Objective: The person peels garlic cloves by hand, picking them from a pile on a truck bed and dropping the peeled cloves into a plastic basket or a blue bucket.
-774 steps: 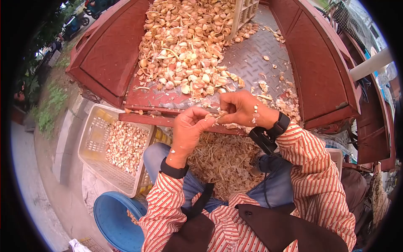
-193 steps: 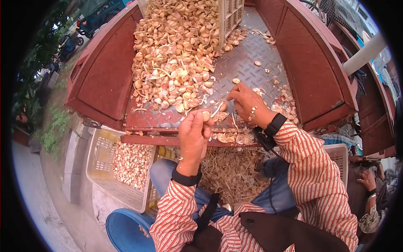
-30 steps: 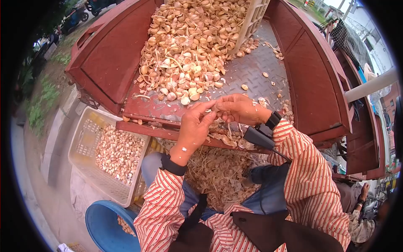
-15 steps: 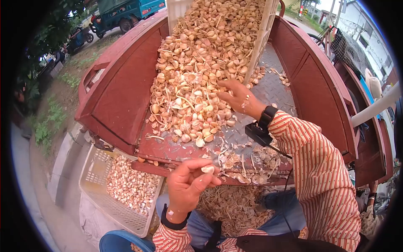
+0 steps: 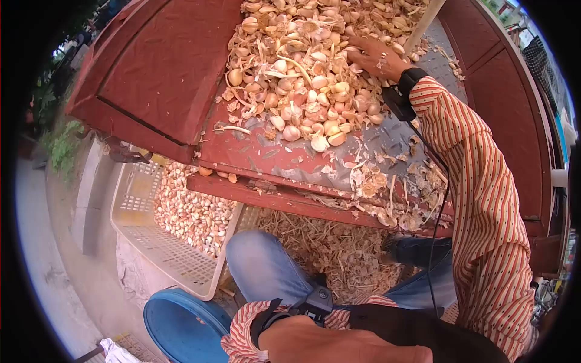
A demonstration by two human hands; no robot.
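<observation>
My right hand [image 5: 376,55] reaches into the upper right of the pile of garlic cloves [image 5: 315,78] on the red metal cart bed [image 5: 266,151]. Its fingertips are partly among the cloves, and whether they hold one is hidden. Low in the view, my left hand [image 5: 345,342] is close to my body, over the dark cloth on my lap. The back of that hand faces the camera and its fingers cannot be made out. Loose skins and stalks [image 5: 372,181] lie near the bed's front edge.
A plastic crate [image 5: 163,242] with many cloves stands below the cart at the left. Next to it is a blue bucket [image 5: 181,330]. Dry stalks and skins [image 5: 339,254] cover the ground by my legs. A black cable [image 5: 446,187] hangs from my right wrist.
The view has tilted down. My left hand, which pinched a white clove in front of the cart, has drawn back towards my body. My right hand has come down onto the pile.
</observation>
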